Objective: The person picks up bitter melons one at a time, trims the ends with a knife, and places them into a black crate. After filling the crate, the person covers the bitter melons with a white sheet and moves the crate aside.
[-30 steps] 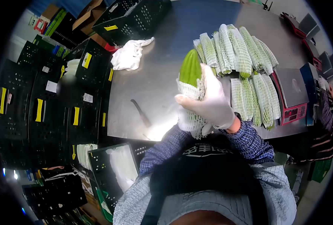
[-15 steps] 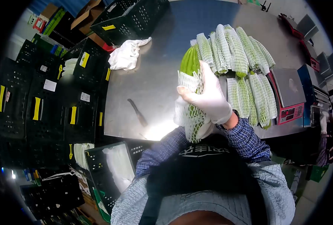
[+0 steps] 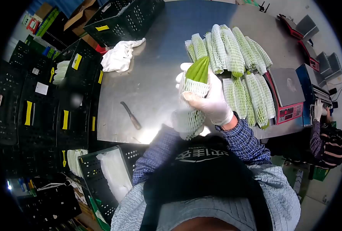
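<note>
A ridged green luffa is held upright over the near edge of the steel table, its tip bare above a white foam net sleeve. My gloved right hand wraps round its upper part, thumb across the front and fingertips showing on the far side. Lower down, my gloved left hand, smeared by motion, is closed about the sleeved bottom end; most of its fingers are hidden. Ahead to the right lie two rows of netted luffas. A small knife rests on the table to the left.
A white cloth and a dark crate are at the table's far left. Stacked black crates line the left side. To the right stands a red scale; beyond it a co-worker's gloved hand shows. An open crate sits below left.
The luffa sits lower in the view and its bare tip shows less length above the sleeve. My left hand has moved at the lower end. The whole view has shifted slightly.
</note>
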The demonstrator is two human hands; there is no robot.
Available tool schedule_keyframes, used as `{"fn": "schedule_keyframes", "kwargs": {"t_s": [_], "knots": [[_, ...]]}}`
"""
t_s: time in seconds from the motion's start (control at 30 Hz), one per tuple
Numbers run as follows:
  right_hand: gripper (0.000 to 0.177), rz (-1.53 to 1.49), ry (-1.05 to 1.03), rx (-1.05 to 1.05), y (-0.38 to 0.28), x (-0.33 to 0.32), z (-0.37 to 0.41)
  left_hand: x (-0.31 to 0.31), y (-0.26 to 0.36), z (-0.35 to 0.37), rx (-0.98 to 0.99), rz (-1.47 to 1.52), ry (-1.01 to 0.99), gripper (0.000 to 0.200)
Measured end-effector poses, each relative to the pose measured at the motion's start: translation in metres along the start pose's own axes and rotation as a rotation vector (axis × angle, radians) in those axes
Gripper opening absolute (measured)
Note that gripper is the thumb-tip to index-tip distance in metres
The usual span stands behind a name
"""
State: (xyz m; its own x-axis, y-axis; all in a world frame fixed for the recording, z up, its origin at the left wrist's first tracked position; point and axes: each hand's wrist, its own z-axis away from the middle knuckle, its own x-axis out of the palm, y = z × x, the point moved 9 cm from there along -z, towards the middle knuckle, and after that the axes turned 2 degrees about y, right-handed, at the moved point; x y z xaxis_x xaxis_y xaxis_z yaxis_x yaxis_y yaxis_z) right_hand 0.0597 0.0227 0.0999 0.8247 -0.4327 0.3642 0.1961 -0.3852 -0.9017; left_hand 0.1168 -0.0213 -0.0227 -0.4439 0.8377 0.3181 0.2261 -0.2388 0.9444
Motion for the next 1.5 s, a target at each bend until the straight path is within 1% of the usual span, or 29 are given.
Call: {"fn": "schedule_keyframes", "kwargs": {"t_s": [0.1, 0.2, 0.3, 0.43, 0.5, 0.53, 0.57, 0.6, 0.63, 0.67, 0.7, 0.73, 0.8, 0.83, 0.87, 0.9, 0.93, 1.0, 1.07, 1.1, 1.13, 1.17, 1.23, 1.3, 1.33, 1.37, 1.43, 1.47, 1.5], "knots": [[0.06, -0.036, -0.022, -0.028, -0.001, 0.0, 0.002, -0.005, -0.003, 0.004, -0.029, 0.02, -0.013, 0.048], [0.057, 0.033, 0.01, -0.095, -0.001, -0.003, 0.004, -0.018, -0.002, 0.008, -0.097, 0.052, -0.042, 0.049], [0.06, 0.15, 0.056, -0.122, -0.001, -0.01, 0.005, -0.025, -0.001, 0.013, -0.15, 0.047, -0.095, 0.049], [0.056, 0.196, 0.119, -0.143, 0.003, -0.015, 0.004, -0.018, -0.008, 0.015, -0.152, -0.023, -0.118, 0.05], [0.049, 0.185, 0.159, -0.212, -0.003, -0.018, 0.0, -0.015, -0.009, 0.021, -0.154, -0.139, -0.035, 0.052], [0.045, 0.136, 0.177, -0.251, -0.009, -0.023, -0.003, -0.011, -0.002, 0.02, 0.013, -0.685, -0.049, 0.054], [0.041, 0.089, 0.201, -0.293, -0.017, -0.029, -0.006, -0.011, -0.005, 0.025, -0.031, -0.571, -0.043, 0.054], [0.035, -0.003, 0.29, -0.216, -0.018, -0.037, -0.01, -0.013, -0.003, 0.033, -0.075, -0.461, -0.041, 0.055], [0.033, 0.037, 0.25, -0.277, -0.023, -0.041, -0.014, -0.015, -0.004, 0.04, -0.12, -0.354, -0.039, 0.055], [0.032, -0.004, 0.262, -0.29, -0.024, -0.047, -0.017, -0.024, -0.018, 0.045, -0.13, -0.458, -0.019, 0.046], [0.031, -0.047, 0.273, -0.3, -0.023, -0.051, -0.02, -0.027, -0.028, 0.049, -0.281, -0.406, -0.028, 0.045], [0.029, -0.016, 0.345, -0.376, -0.03, -0.059, -0.018, -0.029, -0.036, 0.057, -0.434, -0.35, -0.032, 0.044], [0.04, 0.009, 0.433, -0.36, -0.021, -0.084, -0.014, -0.025, -0.049, 0.063, -0.378, -0.183, -0.094, 0.041], [0.043, -0.025, 0.487, -0.35, -0.014, -0.092, -0.011, -0.029, -0.053, 0.065, -0.375, -0.141, -0.031, 0.043], [0.048, 0.015, 0.454, -0.289, 0.002, -0.096, -0.006, -0.03, -0.056, 0.064, -0.371, -0.098, 0.024, 0.044], [0.051, 0.067, 0.501, -0.11, 0.028, -0.098, 0.003, -0.03, -0.059, 0.06, -0.37, -0.053, 0.067, 0.046], [0.049, 0.166, 0.41, 0.013, 0.052, -0.093, 0.017, -0.027, -0.059, 0.055, -0.322, -0.123, 0.041, 0.048], [0.06, 0.143, 0.147, 0.178, 0.128, -0.077, 0.051, -0.016, -0.064, 0.043, -0.247, -0.247, -0.037, 0.053], [0.076, 0.538, 0.251, 0.07, 0.096, -0.073, 0.076, 0.011, -0.062, 0.046, -0.168, -0.391, -0.21, 0.066], [0.08, 0.472, 0.301, 0.168, 0.102, -0.085, 0.084, 0.023, -0.058, 0.048, -0.12, -0.426, -0.28, 0.07], [0.079, 0.521, 0.307, 0.089, 0.099, -0.1, 0.091, 0.032, -0.062, 0.051, -0.125, -0.509, -0.347, 0.074], [0.079, 0.546, 0.376, 0.094, 0.095, -0.117, 0.096, 0.039, -0.064, 0.053, -0.124, -0.596, -0.414, 0.078], [0.079, 0.572, 0.491, 0.14, 0.084, -0.143, 0.108, 0.051, -0.064, 0.057, -0.156, -0.629, -0.518, 0.084], [0.08, 0.588, 0.576, 0.211, 0.068, -0.182, 0.129, 0.064, -0.059, 0.056, -0.221, -0.516, -0.592, 0.089], [0.081, 0.723, 0.567, 0.152, 0.05, -0.201, 0.134, 0.065, -0.056, 0.053, -0.046, -0.629, -0.606, 0.087], [0.083, 0.852, 0.555, 0.093, 0.033, -0.221, 0.134, 0.058, -0.063, 0.052, -0.131, -0.579, -0.577, 0.084], [0.085, 0.895, 0.683, 0.114, 0.005, -0.261, 0.133, 0.042, -0.075, 0.056, -0.301, -0.484, -0.517, 0.079], [0.088, 1.18, 0.67, 0.188, -0.012, -0.28, 0.129, 0.034, -0.081, 0.058, -0.342, -0.525, -0.512, 0.07], [0.09, 1.465, 0.652, 0.265, -0.027, -0.301, 0.123, 0.031, -0.078, 0.056, -0.373, -0.546, -0.487, 0.069]]}}
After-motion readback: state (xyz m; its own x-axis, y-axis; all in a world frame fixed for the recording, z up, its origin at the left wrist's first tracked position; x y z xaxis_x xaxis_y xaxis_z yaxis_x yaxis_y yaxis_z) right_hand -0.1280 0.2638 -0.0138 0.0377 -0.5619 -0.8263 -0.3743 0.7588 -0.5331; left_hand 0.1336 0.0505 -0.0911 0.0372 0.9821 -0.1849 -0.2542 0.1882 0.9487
